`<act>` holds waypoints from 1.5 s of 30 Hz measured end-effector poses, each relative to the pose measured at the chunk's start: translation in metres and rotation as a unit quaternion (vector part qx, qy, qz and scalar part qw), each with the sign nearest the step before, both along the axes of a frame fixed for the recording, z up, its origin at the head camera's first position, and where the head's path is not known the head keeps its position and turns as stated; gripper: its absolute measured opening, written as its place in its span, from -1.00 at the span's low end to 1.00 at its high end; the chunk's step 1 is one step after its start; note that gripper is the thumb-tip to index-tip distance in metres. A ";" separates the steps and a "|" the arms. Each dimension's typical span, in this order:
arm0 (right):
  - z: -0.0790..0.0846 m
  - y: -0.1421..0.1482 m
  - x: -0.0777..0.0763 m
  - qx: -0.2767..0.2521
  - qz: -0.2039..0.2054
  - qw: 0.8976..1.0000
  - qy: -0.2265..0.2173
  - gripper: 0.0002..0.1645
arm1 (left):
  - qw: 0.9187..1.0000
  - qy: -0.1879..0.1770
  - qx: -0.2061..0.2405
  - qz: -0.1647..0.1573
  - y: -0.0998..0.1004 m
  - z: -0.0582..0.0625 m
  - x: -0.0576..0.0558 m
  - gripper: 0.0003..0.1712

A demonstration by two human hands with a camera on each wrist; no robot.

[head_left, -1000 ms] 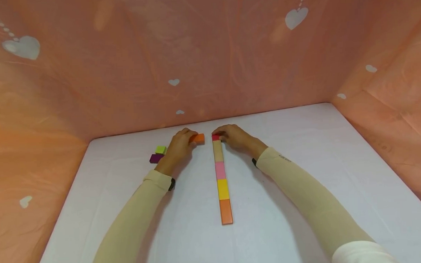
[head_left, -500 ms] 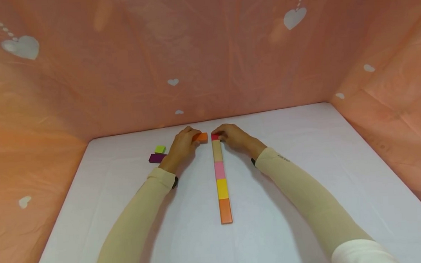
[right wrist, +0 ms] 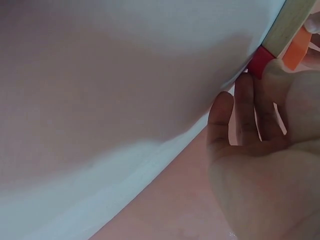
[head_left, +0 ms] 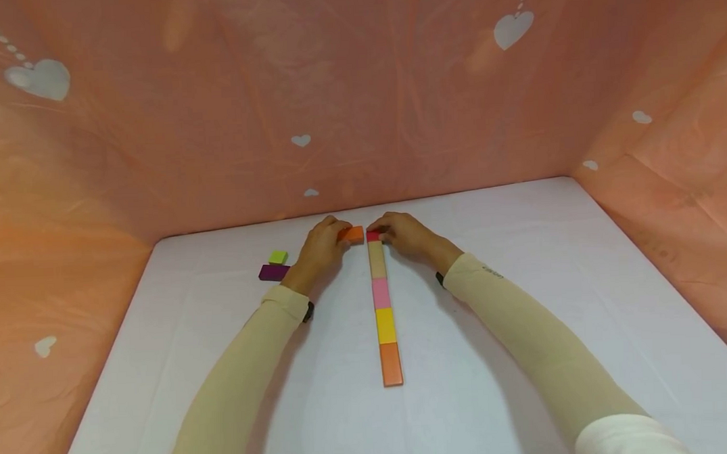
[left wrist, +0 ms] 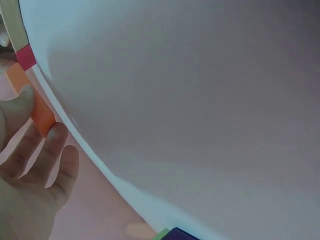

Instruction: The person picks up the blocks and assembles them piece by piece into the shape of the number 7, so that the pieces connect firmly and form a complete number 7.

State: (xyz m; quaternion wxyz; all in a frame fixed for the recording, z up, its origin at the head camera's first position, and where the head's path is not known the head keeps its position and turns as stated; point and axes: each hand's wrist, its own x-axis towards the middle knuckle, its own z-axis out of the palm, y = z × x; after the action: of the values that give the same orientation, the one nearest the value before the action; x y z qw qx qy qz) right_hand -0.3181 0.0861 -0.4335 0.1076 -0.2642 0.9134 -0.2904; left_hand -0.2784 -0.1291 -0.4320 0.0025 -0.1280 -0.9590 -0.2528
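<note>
An orange block is pinched between the thumb and fingers of my left hand, just left of the far end of a row of blocks. At that end sits a red block, gripped by the thumb and fingertips of my right hand. From the red block toward me the row runs through a tan block, a pink block, a yellow block and a second orange block. In the left wrist view, the held orange block has its end close to the red block.
Left of my left wrist lie a lime green block and a purple block, close together. The white tabletop meets a peach-coloured curtain with white hearts along its back and sides.
My left hand has moved right and slightly away with the orange block, narrowing the gap to the red block. The right hand stays in place on the red block.
</note>
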 end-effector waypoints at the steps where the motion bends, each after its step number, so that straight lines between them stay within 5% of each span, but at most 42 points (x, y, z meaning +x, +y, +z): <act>1: 0.000 0.000 0.000 0.000 -0.001 1.000 -0.001 -0.60 | 1.000 0.001 0.000 -0.001 0.000 0.000 -0.001 -0.58; 22: 0.002 -0.003 0.003 0.003 -0.026 1.000 -0.018 -0.62 | 1.000 -0.011 -0.001 -0.002 0.005 -0.004 0.001 -0.58; 45: 0.003 -0.003 0.002 0.008 -0.019 1.000 -0.002 -0.62 | 0.999 0.025 -0.029 -0.019 0.003 -0.007 -0.001 -0.61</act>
State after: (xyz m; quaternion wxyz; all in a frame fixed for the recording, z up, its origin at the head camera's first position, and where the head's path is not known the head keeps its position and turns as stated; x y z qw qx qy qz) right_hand -0.3161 0.0836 -0.4307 0.1060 -0.2452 0.9203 -0.2857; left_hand -0.2797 -0.1259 -0.4385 0.0178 -0.1529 -0.9628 -0.2220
